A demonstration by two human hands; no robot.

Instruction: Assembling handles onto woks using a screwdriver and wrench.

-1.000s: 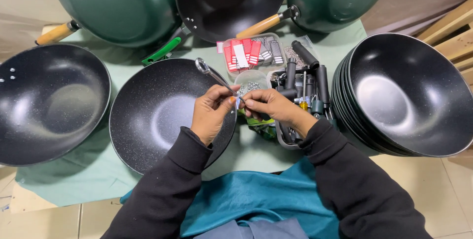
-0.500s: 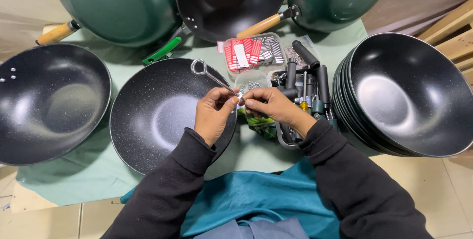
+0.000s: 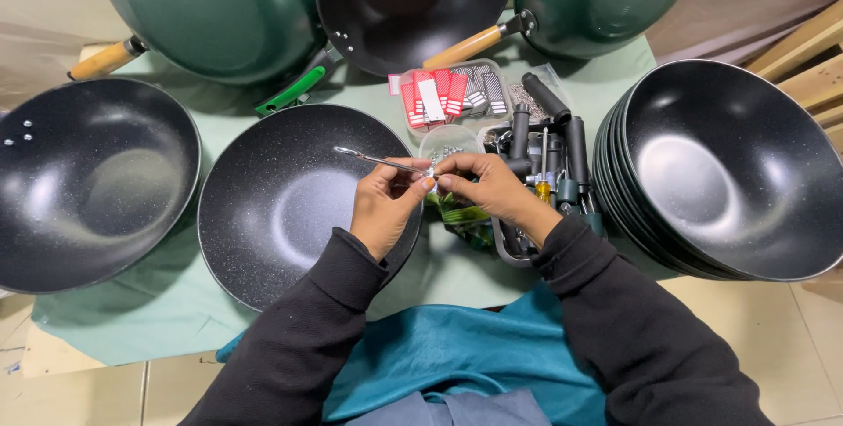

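Above the speckled black handleless wok (image 3: 290,202) on the green-clothed worktop (image 3: 114,321), the left hand (image 3: 384,215) pinches a thin silver metal rod (image 3: 379,161); the right hand (image 3: 492,191) pinches its near end, beside black handles (image 3: 549,132).

Head view, single camera: worn on the person's head, facing steeply down and slightly forward over a green-covered work table (image 3: 105,329). Near range; both forearms enter from the bottom edge, left hand (image 3: 384,213) and right hand (image 3: 492,191) meeting close to frame centre. Coverage runs from the lap at the bottom to tilted green pans (image 3: 211,4) at the top (edges bent by a wide lens). No second view; nothing shared.
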